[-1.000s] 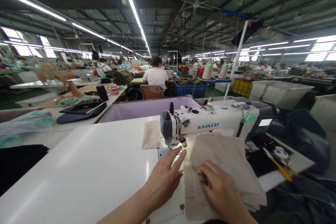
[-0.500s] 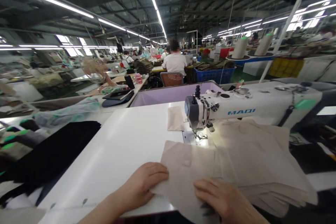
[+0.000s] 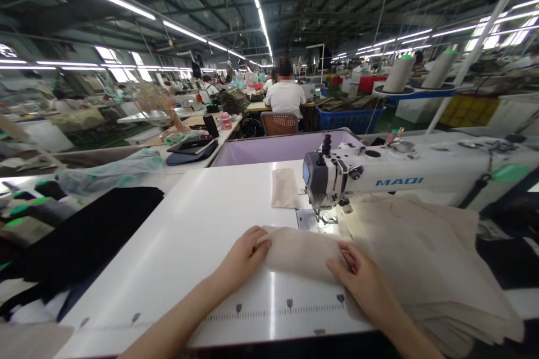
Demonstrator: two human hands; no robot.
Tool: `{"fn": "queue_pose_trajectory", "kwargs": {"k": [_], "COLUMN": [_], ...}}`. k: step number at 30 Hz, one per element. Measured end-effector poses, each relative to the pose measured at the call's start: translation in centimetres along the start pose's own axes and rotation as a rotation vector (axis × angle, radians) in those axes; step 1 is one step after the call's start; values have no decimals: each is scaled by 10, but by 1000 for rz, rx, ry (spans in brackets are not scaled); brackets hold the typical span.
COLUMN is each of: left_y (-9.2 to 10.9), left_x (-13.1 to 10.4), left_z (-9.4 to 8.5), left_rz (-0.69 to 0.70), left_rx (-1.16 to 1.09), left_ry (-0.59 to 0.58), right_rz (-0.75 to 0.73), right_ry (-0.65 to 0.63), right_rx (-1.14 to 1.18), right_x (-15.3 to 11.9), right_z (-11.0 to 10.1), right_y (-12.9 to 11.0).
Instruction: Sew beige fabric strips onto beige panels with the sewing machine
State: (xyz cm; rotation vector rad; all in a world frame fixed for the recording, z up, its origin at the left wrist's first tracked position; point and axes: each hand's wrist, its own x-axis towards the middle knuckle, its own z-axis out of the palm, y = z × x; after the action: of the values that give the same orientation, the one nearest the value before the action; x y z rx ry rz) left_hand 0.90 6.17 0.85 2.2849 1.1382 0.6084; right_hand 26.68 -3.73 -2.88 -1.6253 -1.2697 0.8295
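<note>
A beige fabric piece lies folded over on the white sewing table, just in front of the sewing machine. My left hand pinches its left edge between thumb and fingers. At the opposite end, my right hand grips the right edge, thumb on top; something dark shows among its fingers, too small to make out. The needle and presser foot stand just beyond the fabric, apart from it. A smaller beige piece lies flat left of the machine head.
Stacked beige fabric pieces spread right of my right hand, below the machine arm. Black cloth and thread cones lie at the left. A lilac-lined bin sits behind the table. Farther back, a person in a white shirt sits facing away.
Both hands have moved away from me toward the machine. The fabric piece, flat before and reaching past the table's front edge, is now folded over, uncovering the table's printed ruler.
</note>
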Motion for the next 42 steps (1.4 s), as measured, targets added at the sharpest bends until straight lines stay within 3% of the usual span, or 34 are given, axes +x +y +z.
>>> {"fn": "queue_pose_trajectory", "kwargs": {"k": [3,5,8,12,14,18,20,24,29,34,39,42], "left_y": [2,7,13,16,18,23,23,19,15,13,10,9], "left_x": [1,-7,-31,-66,-78,-91,-94,-97,-97,-101,-107,-108], "left_z": [1,-3,-11,-11,-5,7,10,10,8,7,7,7], "left_rz": [-88,-44,127,192,147,99,84,103,140,140,149,143], "left_rx": [50,27,-40,-46,-56,-96,-119,-159,-173,-176,-215,-234], "left_ry": [14,-42,-185,-155,-119,-72,-52,-27,-8,-23,-12,-6], "right_rz": [86,68,14,10,-112,-408,-457,-488,-390,-163,-126,-176], "right_ry": [136,74,-18,195,82,-361,-456,-517,-470,-276,-159,-161], "right_rx": [28,13,38,-83,-180,-319,-420,-509,-344,-167,-171,-186], "right_x": [2,0,0,7,10,13,16,26,34,43,45,38], "right_z": [6,0,-21,-40,-32,9,29,52,60,53,45,47], "right_y": [3,1,-6,-21,-31,-50,-56,-57,-50,-46,-56,-67]}}
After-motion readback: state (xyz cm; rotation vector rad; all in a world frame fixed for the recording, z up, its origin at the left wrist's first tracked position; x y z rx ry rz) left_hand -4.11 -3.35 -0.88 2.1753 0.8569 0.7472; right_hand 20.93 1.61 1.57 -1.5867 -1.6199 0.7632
